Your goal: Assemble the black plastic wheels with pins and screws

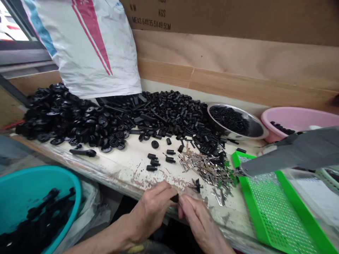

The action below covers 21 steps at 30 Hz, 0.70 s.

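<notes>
My left hand (152,210) and my right hand (198,220) meet at the table's front edge. Between their fingertips sits a small black plastic part (174,198), pinched by both hands. Just right of my fingers lies another small black piece (197,185) and a scatter of small shiny metal clips (209,169). A few loose black cylinders (155,160) lie on the worn white tabletop (124,162) behind my hands.
A big heap of black plastic wheels and tubes (106,116) covers the table's back, under a white woven sack (90,46). A steel bowl (261,132), pink basin (299,118), green perforated tray (275,208), grey tool (296,153) lie right. A teal basin (31,183) sits left.
</notes>
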### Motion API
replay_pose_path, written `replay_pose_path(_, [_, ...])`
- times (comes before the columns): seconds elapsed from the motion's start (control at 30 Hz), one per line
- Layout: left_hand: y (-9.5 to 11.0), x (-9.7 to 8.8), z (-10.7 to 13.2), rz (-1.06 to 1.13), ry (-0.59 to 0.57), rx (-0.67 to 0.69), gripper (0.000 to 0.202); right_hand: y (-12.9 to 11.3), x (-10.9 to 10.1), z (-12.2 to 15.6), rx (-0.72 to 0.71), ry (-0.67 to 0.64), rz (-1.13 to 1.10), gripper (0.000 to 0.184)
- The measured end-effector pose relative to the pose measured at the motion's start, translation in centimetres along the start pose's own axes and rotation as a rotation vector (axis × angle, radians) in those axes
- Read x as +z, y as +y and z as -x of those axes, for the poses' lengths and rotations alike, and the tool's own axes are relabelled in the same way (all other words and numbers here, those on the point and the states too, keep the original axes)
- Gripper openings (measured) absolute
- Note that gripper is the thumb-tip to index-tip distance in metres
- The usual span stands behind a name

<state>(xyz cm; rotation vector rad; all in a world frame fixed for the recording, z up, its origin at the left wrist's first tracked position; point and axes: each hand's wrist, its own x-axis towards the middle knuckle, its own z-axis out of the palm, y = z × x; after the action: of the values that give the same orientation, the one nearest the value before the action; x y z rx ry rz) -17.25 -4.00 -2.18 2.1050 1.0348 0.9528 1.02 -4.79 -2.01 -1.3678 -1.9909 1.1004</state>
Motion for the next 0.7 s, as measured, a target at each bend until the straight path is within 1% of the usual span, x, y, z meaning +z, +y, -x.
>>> replay_pose_path(0.07, [-0.2,0.1,0.1,-0.029,0.019,0.049,0.020,-0.5,-0.2,-0.2,0.072,-0.039,-0.084,0.048])
replay_pose_path(0.17, [-0.4,0.1,0.2,-0.057,0.036,0.098,0.021,-1.2,-0.4,-0.3,0.160,-0.051,-0.198,0.049])
replay_pose_path(0.23, [-0.3,0.1,0.2,-0.029,0.052,0.099,0.023,-1.3,-0.4,-0.3,0.209,-0.047,-0.258,0.049])
replay_pose_path(0.27, [-0.2,0.1,0.2,0.007,0.071,0.073,0.023,-1.3,-0.3,-0.4,0.228,-0.051,-0.284,0.050])
replay_pose_path(0.3, [-0.1,0.2,0.1,0.056,0.097,0.026,0.023,-1.3,-0.3,-0.4,0.244,-0.063,-0.312,0.050])
replay_pose_path(0.37, [0.1,0.3,-0.1,0.190,0.153,-0.128,0.022,-1.2,-0.2,-0.5,0.257,-0.102,-0.371,0.052])
replay_pose_path(0.43, [0.1,0.5,-0.4,0.382,0.197,-0.300,0.020,-1.1,-0.1,-0.4,0.246,-0.137,-0.417,0.056])
replay_pose_path(0.5, [0.1,0.6,-0.7,0.615,0.209,-0.431,0.017,-0.8,-0.2,-0.1,0.200,-0.110,-0.381,0.056])
replay_pose_path(0.53, [0.0,0.6,-0.8,0.718,0.215,-0.478,0.016,-0.6,-0.4,0.2,0.173,-0.064,-0.323,0.054])
replay_pose_path(0.57, [0.0,0.5,-0.9,0.798,0.221,-0.512,0.016,-0.3,-0.7,0.4,0.150,0.012,-0.244,0.050])
replay_pose_path(0.6, [0.0,0.4,-1.0,0.848,0.230,-0.537,0.017,0.2,-1.1,0.6,0.134,0.122,-0.149,0.044])
replay_pose_path(0.67, [0.1,0.2,-1.3,0.888,0.251,-0.563,0.017,1.3,-2.0,0.9,0.118,0.402,0.048,0.031])
replay_pose_path(0.7, [0.1,0.1,-1.4,0.902,0.257,-0.565,0.016,2.0,-2.4,0.8,0.118,0.526,0.133,0.029])
